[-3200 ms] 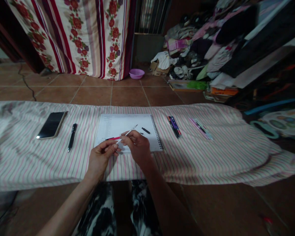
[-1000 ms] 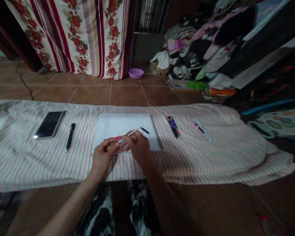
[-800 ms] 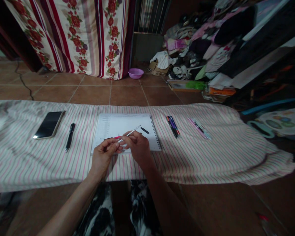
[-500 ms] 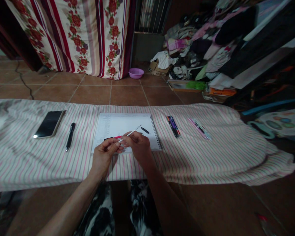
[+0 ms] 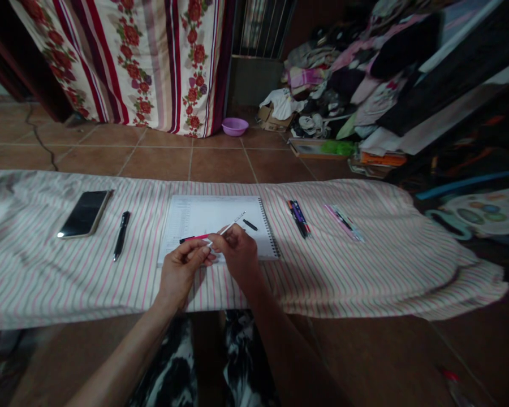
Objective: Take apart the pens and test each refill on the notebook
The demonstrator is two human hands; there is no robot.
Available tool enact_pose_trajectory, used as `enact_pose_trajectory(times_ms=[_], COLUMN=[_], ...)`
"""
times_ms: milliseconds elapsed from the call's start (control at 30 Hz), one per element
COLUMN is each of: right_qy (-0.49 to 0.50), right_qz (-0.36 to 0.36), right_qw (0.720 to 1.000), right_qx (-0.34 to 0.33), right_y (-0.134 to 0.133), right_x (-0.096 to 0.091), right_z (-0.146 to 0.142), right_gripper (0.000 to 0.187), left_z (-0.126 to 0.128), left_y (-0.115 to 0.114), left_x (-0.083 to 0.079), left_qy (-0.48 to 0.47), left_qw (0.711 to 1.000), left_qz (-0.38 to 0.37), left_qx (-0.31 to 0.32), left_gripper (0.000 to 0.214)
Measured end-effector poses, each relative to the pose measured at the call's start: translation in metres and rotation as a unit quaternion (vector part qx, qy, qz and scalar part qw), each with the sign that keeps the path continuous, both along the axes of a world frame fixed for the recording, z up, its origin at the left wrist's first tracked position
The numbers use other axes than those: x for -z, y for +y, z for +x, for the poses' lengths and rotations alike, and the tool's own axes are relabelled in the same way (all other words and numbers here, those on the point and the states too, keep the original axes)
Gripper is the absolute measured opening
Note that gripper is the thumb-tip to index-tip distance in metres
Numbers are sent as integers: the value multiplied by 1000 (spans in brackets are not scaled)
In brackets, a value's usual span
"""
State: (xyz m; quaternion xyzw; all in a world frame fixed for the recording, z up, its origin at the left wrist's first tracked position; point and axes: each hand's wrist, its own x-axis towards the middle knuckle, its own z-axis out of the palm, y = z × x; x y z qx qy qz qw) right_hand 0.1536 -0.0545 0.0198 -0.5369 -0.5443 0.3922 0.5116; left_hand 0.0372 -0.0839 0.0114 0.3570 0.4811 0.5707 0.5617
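Over the near part of a spiral notebook (image 5: 224, 206), both hands are closed on one thin white pen (image 5: 228, 228). My left hand (image 5: 183, 264) pinches its lower end between thumb and fingers. Further up the shaft, my right hand (image 5: 240, 249) grips it, and the upper end sticks out, pointing up and to the right. A small black pen cap (image 5: 250, 225) lies on the page to the right of that tip. Behind my fingers rests a red and black pen (image 5: 195, 238), partly hidden by the hands.
The striped cloth (image 5: 385, 249) covers the long table. On the left lie a phone (image 5: 86, 213) and a black pen (image 5: 121, 236); on the right, dark pens (image 5: 299, 218) and lighter pens (image 5: 345, 223). Beyond are a purple basin (image 5: 234, 126) and a clothes pile (image 5: 343, 79).
The pen's upper end has shifted slightly up and to the right. My hands have moved only a little, and both still grip the pen.
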Motion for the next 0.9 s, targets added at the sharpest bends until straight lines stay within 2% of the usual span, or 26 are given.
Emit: enact_pose_trajectory(times_ms=[300,533,900], right_qy=[56,74,76], right_qz=[-10,-75,-79], right_qw=[998,994,992], right_qx=[-17,-40,-63], right_y=[0,1,3], right_x=[0,-2,2], right_z=[-2,3,4], right_gripper=[16,16,15], left_z=[1,2,1], left_y=[1,3,6], left_x=[0,2,6], left_qy=[-10,-26,-46], left_qw=[1000,999,999], left_qz=[-7,-15,-13], left_qx=[-12,-16,-4], left_gripper=[18,22,21])
